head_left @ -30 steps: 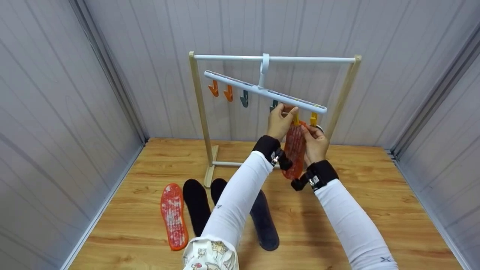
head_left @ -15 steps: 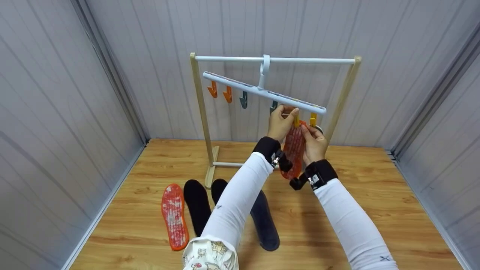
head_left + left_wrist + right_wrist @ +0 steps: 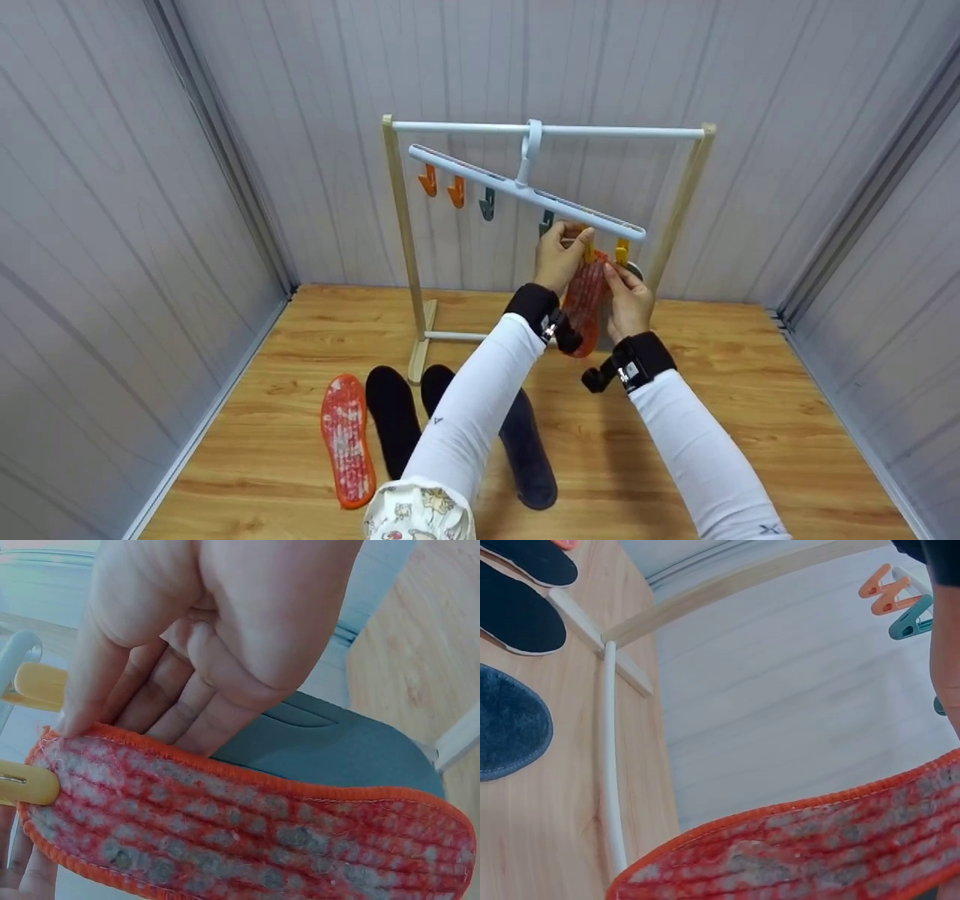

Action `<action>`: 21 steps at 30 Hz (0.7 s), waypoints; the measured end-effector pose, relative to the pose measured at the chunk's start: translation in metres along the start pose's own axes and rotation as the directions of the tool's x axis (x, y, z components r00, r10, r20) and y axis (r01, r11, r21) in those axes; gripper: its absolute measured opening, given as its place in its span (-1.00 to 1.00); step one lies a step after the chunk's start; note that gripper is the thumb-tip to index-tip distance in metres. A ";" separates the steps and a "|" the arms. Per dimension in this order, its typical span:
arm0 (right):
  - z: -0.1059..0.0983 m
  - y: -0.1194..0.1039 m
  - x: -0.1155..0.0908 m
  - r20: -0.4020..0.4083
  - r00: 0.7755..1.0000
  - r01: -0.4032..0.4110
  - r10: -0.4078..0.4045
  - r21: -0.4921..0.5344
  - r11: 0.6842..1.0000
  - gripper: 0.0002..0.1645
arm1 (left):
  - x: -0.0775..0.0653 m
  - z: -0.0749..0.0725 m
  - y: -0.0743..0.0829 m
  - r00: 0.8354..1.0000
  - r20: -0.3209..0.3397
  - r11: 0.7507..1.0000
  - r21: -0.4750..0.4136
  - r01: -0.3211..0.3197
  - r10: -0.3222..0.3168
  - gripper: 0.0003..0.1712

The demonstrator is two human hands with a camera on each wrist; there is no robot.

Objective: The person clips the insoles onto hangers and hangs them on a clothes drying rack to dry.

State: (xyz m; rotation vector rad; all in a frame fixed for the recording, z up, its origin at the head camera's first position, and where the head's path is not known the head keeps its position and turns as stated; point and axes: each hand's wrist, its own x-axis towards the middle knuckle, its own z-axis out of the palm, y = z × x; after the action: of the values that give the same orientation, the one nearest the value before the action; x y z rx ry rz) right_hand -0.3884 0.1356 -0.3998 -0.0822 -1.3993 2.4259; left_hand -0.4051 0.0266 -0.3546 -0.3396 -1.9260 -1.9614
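Left hand (image 3: 557, 261) pinches inner yellow clip (image 3: 28, 784), right hand (image 3: 631, 306) grips red insole (image 3: 225, 821); its top sits in that clip, under tilted hanger (image 3: 480, 175). We judge the bite shallow: early release could drop it.

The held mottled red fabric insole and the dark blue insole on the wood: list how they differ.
The mottled red fabric insole has orange edging; the plain dark blue insole shows none. The right hand pinches the red one; no hand holds the blue one. The red one is raised; the blue one lies on the wooden surface. Both have rounded ends.
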 end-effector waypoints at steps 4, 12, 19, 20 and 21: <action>-0.005 0.004 0.000 -0.009 1.000 0.007 -0.007 -0.017 1.000 -0.85 | -0.001 0.001 -0.001 1.000 -0.007 1.000 -0.007 0.003 -0.003 -0.72; -0.007 0.007 0.004 -0.006 1.000 -0.016 0.016 0.037 0.999 -0.88 | 0.001 0.000 -0.003 1.000 -0.005 1.000 0.022 -0.001 0.001 -0.65; -0.006 0.006 0.006 0.004 1.000 -0.016 0.016 0.033 0.999 -0.84 | 0.002 0.000 -0.004 1.000 0.000 0.999 0.038 -0.006 0.006 -0.63; -0.006 0.006 0.006 0.003 1.000 -0.014 0.014 0.030 0.999 -0.83 | 0.002 0.000 -0.004 1.000 0.001 0.999 0.041 -0.009 0.009 -0.63; -0.006 0.005 0.006 0.004 1.000 -0.011 0.011 0.026 1.000 -0.83 | 0.002 0.000 -0.004 1.000 0.001 0.999 0.042 -0.011 0.011 -0.62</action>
State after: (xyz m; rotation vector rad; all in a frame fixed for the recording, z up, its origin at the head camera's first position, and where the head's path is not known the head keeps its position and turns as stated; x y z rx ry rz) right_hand -0.3945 0.1398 -0.4065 -0.0790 -1.3713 2.4537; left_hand -0.4082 0.0261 -0.3577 -0.3388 -1.9591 -1.9115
